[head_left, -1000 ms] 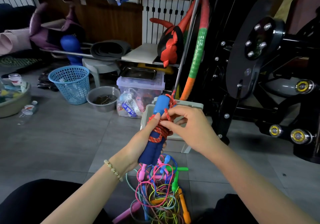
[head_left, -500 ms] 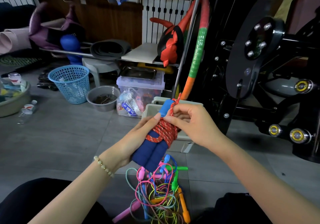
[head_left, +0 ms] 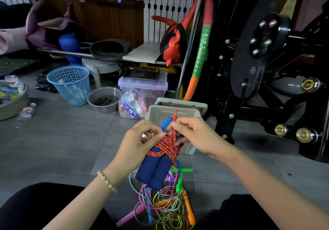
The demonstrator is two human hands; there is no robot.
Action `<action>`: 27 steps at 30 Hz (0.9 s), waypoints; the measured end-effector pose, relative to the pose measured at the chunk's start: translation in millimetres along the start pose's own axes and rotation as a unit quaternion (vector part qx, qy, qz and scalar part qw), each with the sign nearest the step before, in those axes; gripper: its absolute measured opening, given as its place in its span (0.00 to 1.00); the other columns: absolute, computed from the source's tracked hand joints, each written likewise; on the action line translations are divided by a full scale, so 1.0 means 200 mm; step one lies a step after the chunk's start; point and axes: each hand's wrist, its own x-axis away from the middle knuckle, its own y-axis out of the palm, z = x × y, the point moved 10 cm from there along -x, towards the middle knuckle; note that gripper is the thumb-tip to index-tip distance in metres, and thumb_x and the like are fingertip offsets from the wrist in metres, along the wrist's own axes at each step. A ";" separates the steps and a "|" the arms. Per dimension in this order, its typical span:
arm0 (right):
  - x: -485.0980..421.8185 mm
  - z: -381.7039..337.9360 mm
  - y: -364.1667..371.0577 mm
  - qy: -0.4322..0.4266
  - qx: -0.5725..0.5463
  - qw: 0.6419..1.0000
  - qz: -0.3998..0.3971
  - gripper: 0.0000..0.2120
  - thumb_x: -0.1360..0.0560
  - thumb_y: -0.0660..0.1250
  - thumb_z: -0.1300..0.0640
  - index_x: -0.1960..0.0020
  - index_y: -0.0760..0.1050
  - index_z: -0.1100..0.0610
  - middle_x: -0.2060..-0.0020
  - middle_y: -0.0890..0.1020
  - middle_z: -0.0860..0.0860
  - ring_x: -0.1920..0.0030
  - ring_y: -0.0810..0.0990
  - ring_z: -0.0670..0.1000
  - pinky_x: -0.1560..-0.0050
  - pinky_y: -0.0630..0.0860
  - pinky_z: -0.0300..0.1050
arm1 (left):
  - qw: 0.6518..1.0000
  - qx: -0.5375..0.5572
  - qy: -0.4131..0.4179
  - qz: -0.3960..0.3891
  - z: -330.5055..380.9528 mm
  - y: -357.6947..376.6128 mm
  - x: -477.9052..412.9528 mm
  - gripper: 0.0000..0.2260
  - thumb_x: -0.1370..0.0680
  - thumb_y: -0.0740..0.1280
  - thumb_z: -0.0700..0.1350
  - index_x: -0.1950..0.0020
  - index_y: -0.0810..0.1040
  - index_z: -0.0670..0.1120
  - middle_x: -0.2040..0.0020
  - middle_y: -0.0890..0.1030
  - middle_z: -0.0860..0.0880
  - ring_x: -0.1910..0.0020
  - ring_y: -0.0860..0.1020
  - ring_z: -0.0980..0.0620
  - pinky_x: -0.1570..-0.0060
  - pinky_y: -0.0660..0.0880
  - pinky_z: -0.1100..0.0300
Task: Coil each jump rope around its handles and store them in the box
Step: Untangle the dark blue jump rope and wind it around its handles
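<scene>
Head view: the left hand (head_left: 140,140) is gripping the pair of blue handles (head_left: 154,171), fingers curled round them and thumb pressing down on the red rope (head_left: 166,145), which is lying coiled around the handles' upper part. The right hand (head_left: 194,135) is pinching the rope's loose end between thumb and fingertips, and the tip is sticking up just above that hand. A bead bracelet (head_left: 106,181) is sitting on the left wrist.

Just beyond both hands, the grey box (head_left: 154,112) is standing open on the floor (head_left: 62,140), its lid (head_left: 181,103) leaning behind it. Below the hands, a tangled pile of ropes (head_left: 169,206) in pink, green, orange, yellow and blue is lying on the floor.

Far to the left of the hands a blue basket (head_left: 70,85) and a grey bowl (head_left: 104,99) are standing. On writing: a purple item (head_left: 53,34) beyond the basket is showing letters ending in "SS"; the rest is too dim to read. The water bottle (head_left: 25,113) at far left is carrying a red label, unreadable.
</scene>
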 end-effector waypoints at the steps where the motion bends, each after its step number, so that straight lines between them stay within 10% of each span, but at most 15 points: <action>1: 0.00 0.00 0.01 0.007 0.006 1.000 -0.016 0.12 0.20 0.58 0.62 0.48 0.77 0.68 0.58 0.78 0.55 0.62 0.78 0.43 0.61 0.79 0.34 | 1.000 0.003 0.002 0.012 0.00 0.00 0.01 0.07 0.28 0.72 0.44 0.62 0.80 0.55 0.59 0.77 0.54 0.63 0.72 0.59 0.63 0.70 0.69; 8: 0.02 -0.01 -0.07 -0.006 -0.018 0.993 0.113 0.03 0.27 0.70 0.61 0.55 0.81 0.59 0.60 0.81 0.55 0.61 0.78 0.46 0.62 0.80 0.41 | 0.998 0.016 0.026 0.054 0.06 0.01 0.02 0.02 0.29 0.70 0.48 0.60 0.79 0.56 0.58 0.77 0.57 0.63 0.73 0.57 0.63 0.70 0.69; 15: 0.08 -0.17 -0.02 -0.165 0.205 0.955 0.139 0.05 0.25 0.68 0.58 0.53 0.83 0.54 0.58 0.82 0.44 0.57 0.79 0.40 0.57 0.76 0.33 | 0.994 0.003 0.028 0.108 0.05 -0.05 0.02 0.03 0.28 0.71 0.46 0.60 0.79 0.54 0.59 0.78 0.51 0.63 0.73 0.56 0.64 0.70 0.69; 27: 0.08 -0.05 -0.03 -0.149 0.061 0.971 0.175 0.08 0.27 0.70 0.61 0.59 0.81 0.49 0.61 0.83 0.43 0.57 0.82 0.43 0.52 0.77 0.37 | 0.988 0.066 -0.088 0.104 -0.14 0.03 0.08 0.04 0.26 0.69 0.49 0.52 0.79 0.53 0.55 0.80 0.51 0.62 0.78 0.54 0.61 0.75 0.65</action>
